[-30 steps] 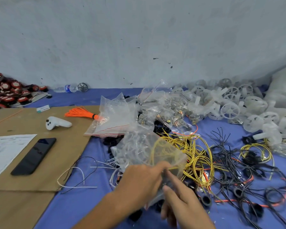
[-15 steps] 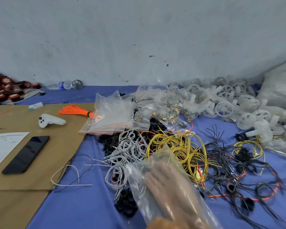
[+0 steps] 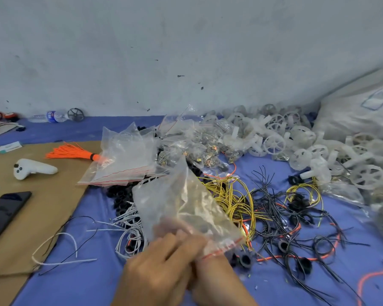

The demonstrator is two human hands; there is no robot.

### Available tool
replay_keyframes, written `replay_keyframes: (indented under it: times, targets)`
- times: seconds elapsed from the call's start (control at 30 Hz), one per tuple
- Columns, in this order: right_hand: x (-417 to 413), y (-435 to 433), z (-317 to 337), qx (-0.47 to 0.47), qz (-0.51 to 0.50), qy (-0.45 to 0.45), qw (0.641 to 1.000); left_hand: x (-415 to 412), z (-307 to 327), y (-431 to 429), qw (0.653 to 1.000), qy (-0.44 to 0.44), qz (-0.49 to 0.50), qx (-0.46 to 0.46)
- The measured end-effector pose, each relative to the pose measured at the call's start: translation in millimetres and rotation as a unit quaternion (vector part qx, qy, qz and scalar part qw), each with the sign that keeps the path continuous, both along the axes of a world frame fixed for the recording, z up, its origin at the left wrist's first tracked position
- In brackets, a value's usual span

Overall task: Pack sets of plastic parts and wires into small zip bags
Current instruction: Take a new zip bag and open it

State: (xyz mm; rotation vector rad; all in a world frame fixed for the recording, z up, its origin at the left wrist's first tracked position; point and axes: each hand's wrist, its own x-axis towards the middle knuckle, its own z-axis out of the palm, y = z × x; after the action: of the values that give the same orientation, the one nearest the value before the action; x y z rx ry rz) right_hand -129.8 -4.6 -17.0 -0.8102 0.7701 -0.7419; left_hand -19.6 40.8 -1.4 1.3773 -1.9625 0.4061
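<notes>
A clear small zip bag (image 3: 184, 202) with a red seal line stands upright in front of me, its mouth turned down toward my hands. My left hand (image 3: 159, 268) pinches the bag at its mouth edge. My right hand (image 3: 217, 281) sits just beside it, fingers on the red seal strip. Behind the bag lie yellow wires (image 3: 232, 195), grey-white wires (image 3: 131, 224), tangled black wires (image 3: 281, 215) and black plastic rings (image 3: 244, 259). White plastic wheels (image 3: 274, 143) are heaped at the back right. What the bag holds is blurred.
A stack of empty zip bags (image 3: 124, 160) lies at the edge of brown cardboard (image 3: 42, 208), beside an orange tassel of wires (image 3: 73, 152). A white controller (image 3: 32, 169) and a black phone (image 3: 5, 214) rest on the cardboard. A large white sack (image 3: 358, 115) stands far right.
The bag has been turned upright with its mouth now down at my hands. My hand that showed through the plastic is now outside it, and both hands hold the mouth edge.
</notes>
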Motion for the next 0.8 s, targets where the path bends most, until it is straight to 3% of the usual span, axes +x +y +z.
replay_keyframes:
  times: [0.1,0.17,0.23,0.3,0.33,0.4,0.53,0.8]
  targets:
    - [-23.4,2.2,-6.0,-0.147,0.012,0.078,0.986,22.7,0.8,-17.5,0.996,0.032,0.063,-0.052]
    - [-47.5,-6.7,-3.0,-0.243,0.004,0.161,0.957,31.8,-1.4,-24.4,0.993,0.053,0.097,-0.044]
    - [-69.8,-25.5,-11.6,-0.332,-0.092,0.335,0.877,31.0,-6.2,-24.6,0.992,0.064,0.103,-0.029]
    - [-84.1,-42.6,-18.5,-0.414,-0.151,0.498,0.747,30.8,-9.4,-26.2,0.991,0.076,0.106,-0.013]
    - [-88.6,-50.5,-23.6,-0.423,-0.131,0.563,0.698,29.2,-10.0,-26.9,0.991,0.085,0.105,-0.009]
    - [-93.4,-63.8,-38.9,-0.400,-0.049,0.654,0.640,24.5,-13.6,-26.4,0.992,0.090,0.093,0.001]
    - [-92.7,-70.4,-55.3,-0.376,-0.016,0.681,0.629,20.8,-18.2,-23.6,0.989,0.111,0.087,0.051]
    - [-94.5,-71.0,-37.1,-0.370,-0.100,0.664,0.642,14.6,-9.2,-24.9,0.980,0.153,0.029,0.124]
